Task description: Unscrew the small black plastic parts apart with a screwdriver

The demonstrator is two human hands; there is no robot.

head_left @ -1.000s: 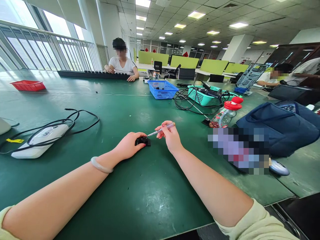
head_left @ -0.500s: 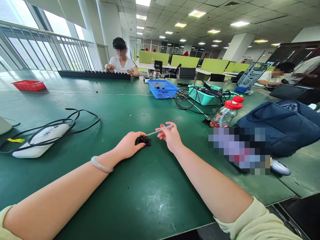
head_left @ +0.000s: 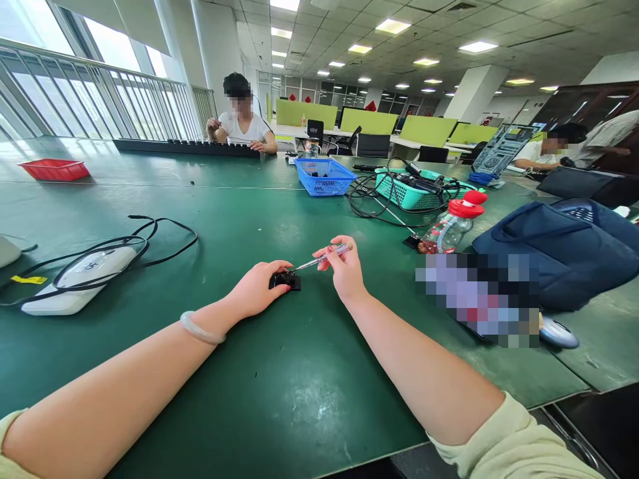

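My left hand (head_left: 257,290) rests on the green table (head_left: 279,372) with its fingers closed on a small black part (head_left: 286,281), holding it down. My right hand (head_left: 343,267) pinches a slim screwdriver with a clear handle (head_left: 325,255). The metal tip of the screwdriver points down-left and meets the top of the black part. A pale bangle (head_left: 201,330) sits on my left wrist.
A white device wrapped in black cable (head_left: 77,279) lies at the left. A bottle with a red cap (head_left: 449,229), a dark blue bag (head_left: 554,253), a blue basket (head_left: 324,177), a teal basket of cables (head_left: 417,189) and a red tray (head_left: 54,169) stand further off. Other people sit at the far side.
My right hand has twisted the screwdriver slightly, so its handle now sits a little higher. My left hand and the black part stay in place.
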